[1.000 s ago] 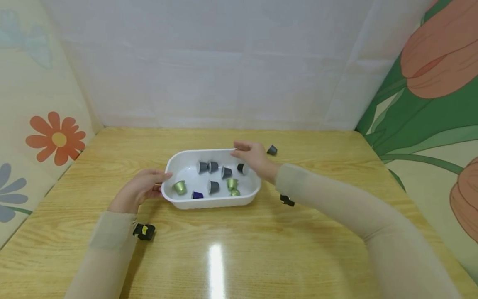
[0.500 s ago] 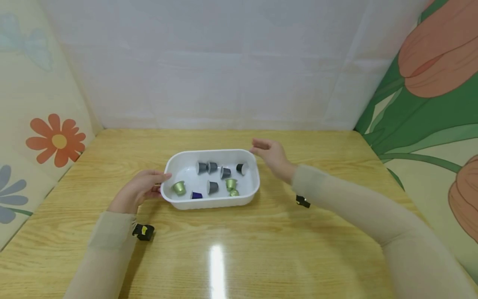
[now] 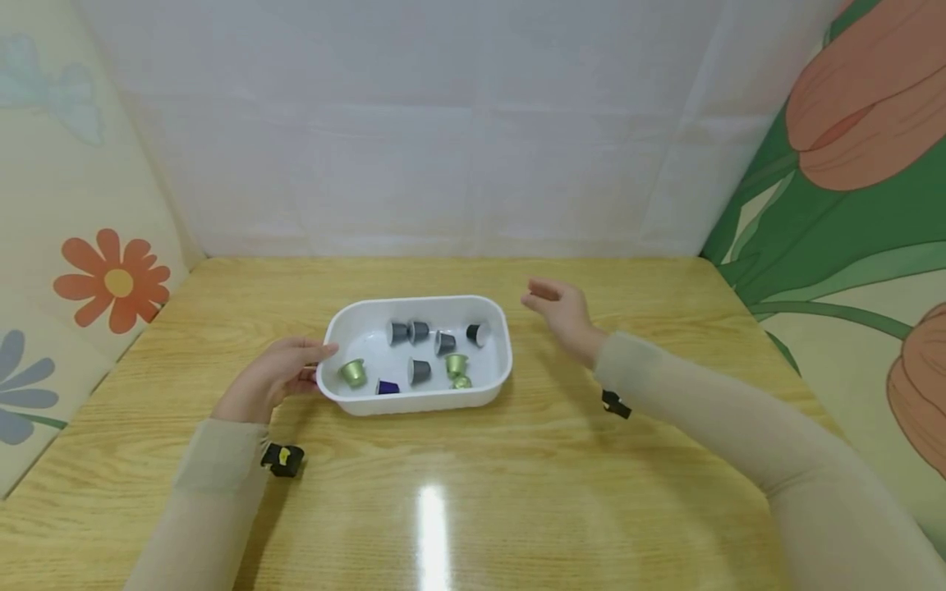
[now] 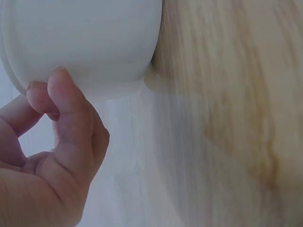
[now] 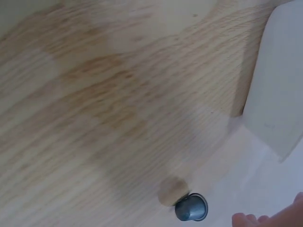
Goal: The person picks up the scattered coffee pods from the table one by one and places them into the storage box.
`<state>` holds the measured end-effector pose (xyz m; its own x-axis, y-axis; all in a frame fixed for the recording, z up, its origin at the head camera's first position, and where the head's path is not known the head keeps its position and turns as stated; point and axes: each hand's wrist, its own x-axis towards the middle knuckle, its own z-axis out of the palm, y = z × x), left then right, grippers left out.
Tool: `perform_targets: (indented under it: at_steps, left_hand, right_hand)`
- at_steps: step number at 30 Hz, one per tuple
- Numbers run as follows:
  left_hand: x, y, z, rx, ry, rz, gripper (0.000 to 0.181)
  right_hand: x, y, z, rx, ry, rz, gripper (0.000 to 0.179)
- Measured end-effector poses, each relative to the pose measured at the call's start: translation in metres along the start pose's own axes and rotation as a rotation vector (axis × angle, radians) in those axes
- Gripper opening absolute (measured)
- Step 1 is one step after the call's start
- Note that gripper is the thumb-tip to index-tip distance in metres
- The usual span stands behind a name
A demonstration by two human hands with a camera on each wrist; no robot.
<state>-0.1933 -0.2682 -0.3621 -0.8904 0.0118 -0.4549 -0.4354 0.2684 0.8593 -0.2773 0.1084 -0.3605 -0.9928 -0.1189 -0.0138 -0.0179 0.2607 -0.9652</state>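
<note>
A white oblong tray [image 3: 414, 402] sits on the table with several coffee capsules inside. Grey capsules [image 3: 419, 371] lie toward its middle and back, green ones [image 3: 353, 373] at the left and right, and a purple one [image 3: 388, 387] at the front wall. My left hand [image 3: 273, 373] pinches the tray's left rim between thumb and fingers. To the right of the tray, my right hand [image 3: 563, 318] hovers over the table with fingers loosely bent and nothing in them. A dark grey capsule [image 5: 191, 207] lies on the table close to its fingertips; the hand hides it in the head view.
The wooden table [image 3: 473, 492] reaches back to a white cloth [image 3: 473, 148]. Flower-patterned panels stand at the left [image 3: 89, 189] and right [image 3: 872, 271]. Black wrist cameras [image 3: 283, 460] hang at both sleeves.
My right hand has let go of the tray's back right rim and moved right, covering the loose capsule in the head view. My left hand stays at the rim.
</note>
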Motion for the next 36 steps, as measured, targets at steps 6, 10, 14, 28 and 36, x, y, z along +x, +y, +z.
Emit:
perform_targets:
  at_steps: [6, 10, 14, 28, 36]
  left_hand:
    - [-0.001, 0.0, 0.0, 0.008, 0.004, -0.002, 0.042]
    - [-0.002, 0.0, 0.001, 0.004, 0.002, 0.0, 0.04]
    - [-0.002, 0.0, 0.002, -0.005, -0.004, 0.005, 0.038]
    - [-0.002, 0.0, 0.001, -0.008, -0.001, 0.011, 0.037]
    - [-0.003, 0.0, 0.0, 0.005, 0.005, 0.004, 0.04]
  right_hand:
    - [0.002, 0.009, -0.006, -0.015, 0.018, 0.032, 0.051]
    - [0.005, 0.013, -0.007, -0.01, 0.032, 0.049, 0.051]
    - [0.009, 0.017, -0.009, -0.005, 0.035, 0.066, 0.055]
    - [0.024, 0.029, -0.009, -0.15, -0.019, 0.009, 0.071]
    - [0.036, 0.033, -0.007, -0.204, -0.032, 0.038, 0.076]
